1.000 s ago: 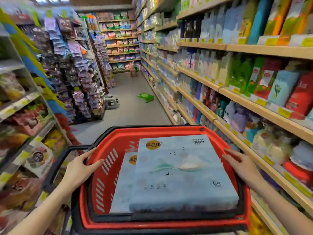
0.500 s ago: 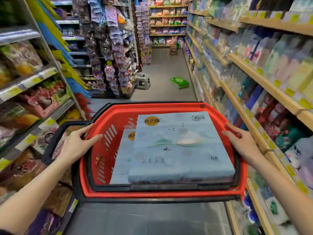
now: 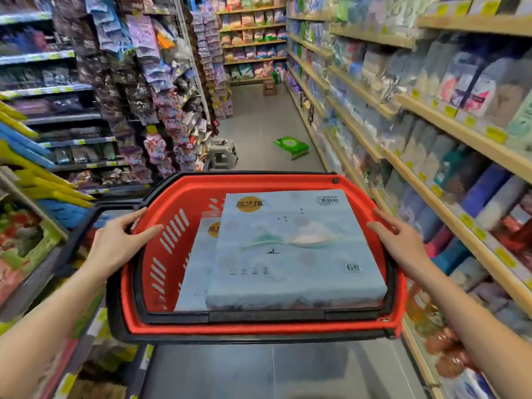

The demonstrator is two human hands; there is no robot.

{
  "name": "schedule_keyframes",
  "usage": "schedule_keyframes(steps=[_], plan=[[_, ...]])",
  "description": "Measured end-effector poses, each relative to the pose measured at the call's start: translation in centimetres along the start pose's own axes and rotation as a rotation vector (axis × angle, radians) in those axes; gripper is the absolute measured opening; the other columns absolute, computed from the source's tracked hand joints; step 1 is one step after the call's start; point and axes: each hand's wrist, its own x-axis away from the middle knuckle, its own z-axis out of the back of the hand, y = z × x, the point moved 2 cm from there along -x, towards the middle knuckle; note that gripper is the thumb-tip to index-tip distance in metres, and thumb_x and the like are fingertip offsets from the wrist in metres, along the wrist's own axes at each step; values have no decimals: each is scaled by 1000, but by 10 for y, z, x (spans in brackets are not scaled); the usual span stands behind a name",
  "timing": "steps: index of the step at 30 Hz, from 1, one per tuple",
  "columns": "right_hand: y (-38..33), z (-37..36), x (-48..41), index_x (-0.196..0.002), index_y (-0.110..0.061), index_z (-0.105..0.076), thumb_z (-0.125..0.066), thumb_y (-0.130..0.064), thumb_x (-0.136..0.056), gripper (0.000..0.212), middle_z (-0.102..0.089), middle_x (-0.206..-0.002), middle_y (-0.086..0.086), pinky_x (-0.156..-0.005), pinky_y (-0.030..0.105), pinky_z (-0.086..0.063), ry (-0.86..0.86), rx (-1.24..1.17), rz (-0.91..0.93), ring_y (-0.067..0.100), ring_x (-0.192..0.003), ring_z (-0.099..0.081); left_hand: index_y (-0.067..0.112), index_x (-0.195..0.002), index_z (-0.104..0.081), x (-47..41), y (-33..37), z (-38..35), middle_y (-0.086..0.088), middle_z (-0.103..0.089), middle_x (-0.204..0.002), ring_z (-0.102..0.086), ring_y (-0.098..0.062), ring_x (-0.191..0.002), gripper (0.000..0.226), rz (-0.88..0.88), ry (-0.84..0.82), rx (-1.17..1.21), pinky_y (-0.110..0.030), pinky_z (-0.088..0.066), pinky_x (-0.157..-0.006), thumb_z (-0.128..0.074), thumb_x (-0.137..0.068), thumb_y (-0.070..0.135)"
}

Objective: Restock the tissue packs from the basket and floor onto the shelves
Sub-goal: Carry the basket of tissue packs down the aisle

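I carry a red basket (image 3: pixel 172 197) with a black rim at waist height in a shop aisle. My left hand (image 3: pixel 119 243) grips its left rim and my right hand (image 3: pixel 400 240) grips its right rim. Inside lies a large pale blue tissue pack (image 3: pixel 290 254) on top, and a second pale blue tissue pack (image 3: pixel 195 269) shows partly beneath it on the left. A green tissue pack (image 3: pixel 290 146) lies on the floor ahead, close to the right shelves.
Wooden shelves (image 3: pixel 449 131) full of packaged goods run along the right. Hanging packets and metal shelves (image 3: pixel 57 119) line the left. A grey plastic stool (image 3: pixel 223 155) stands on the floor ahead left; a brown stool (image 3: pixel 269 87) stands at the aisle's far end.
I have walked forward along the aisle with the basket. The green pack and grey stool are nearer. My hands keep the same hold on the rims.
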Motion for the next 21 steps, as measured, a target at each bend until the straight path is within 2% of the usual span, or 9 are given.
schedule_keyframes(steps=[3, 6, 9, 11, 12, 15, 18, 21], plan=[[-7, -23, -52, -129, -17, -53, -59, -22, -86, 44, -55, -111, -5, -59, -9, -31, 30, 32, -5, 5, -98, -49, 26, -130, -54, -64, 11, -14, -9, -61, -126, -55, -24, -116, 66, -39, -7, 25, -40, -41, -95, -72, -71, 49], [-7, -46, -114, -127, -24, -54, -60, -30, -85, 43, -56, -113, -7, -70, 5, -37, 63, 53, 2, 5, -97, -50, 25, -131, -52, -126, 23, -36, -9, -61, -126, -57, -20, -108, 65, -46, -9, 53, -34, -42, -84, -71, -73, 46], [-2, -71, -184, -127, -24, -55, -60, -30, -85, 43, -57, -109, -5, -66, 10, -35, 67, 50, -9, 6, -93, -50, 24, -132, -51, -192, 34, -66, -11, -59, -128, -55, -25, -115, 64, -36, -16, 32, -34, -41, -85, -70, -75, 44], [3, -90, -239, -127, -21, -55, -61, -28, -84, 44, -59, -114, -2, -66, 7, -35, 50, 49, -2, 5, -96, -50, 25, -132, -51, -241, 42, -88, -9, -57, -131, -51, -26, -121, 65, -27, -18, 30, -37, -41, -92, -71, -74, 45], [6, -100, -267, -128, -19, -55, -62, -27, -84, 45, -58, -118, -2, -62, -1, -35, 33, 50, 0, 5, -98, -49, 24, -132, -51, -267, 47, -99, -9, -57, -131, -51, -26, -121, 65, -12, -19, 24, -38, -41, -94, -71, -74, 45], [5, -125, -347, -129, -18, -53, -63, -23, -84, 47, -56, -119, -2, -57, -11, -29, 2, 38, -19, 5, -101, -48, 26, -133, -50, -339, 59, -127, -10, -60, -127, -57, -26, -113, 66, 47, -46, 27, -38, -45, -91, -71, -74, 45], [-6, -150, -422, -129, -15, -53, -64, -21, -83, 48, -52, -120, -8, -61, -11, -29, -56, 38, -12, 3, -104, -47, 28, -133, -50, -399, 65, -146, -9, -66, -117, -62, -17, -94, 68, 79, -46, 47, -36, -48, -86, -74, -71, 44], [-15, -176, -488, -128, -14, -54, -65, -21, -82, 47, -53, -130, -3, -74, -2, -31, -81, 53, 10, 2, -108, -45, 26, -133, -50, -450, 69, -158, -7, -66, -116, -57, -12, -92, 66, 75, -19, 47, -30, -44, -85, -75, -73, 38]])
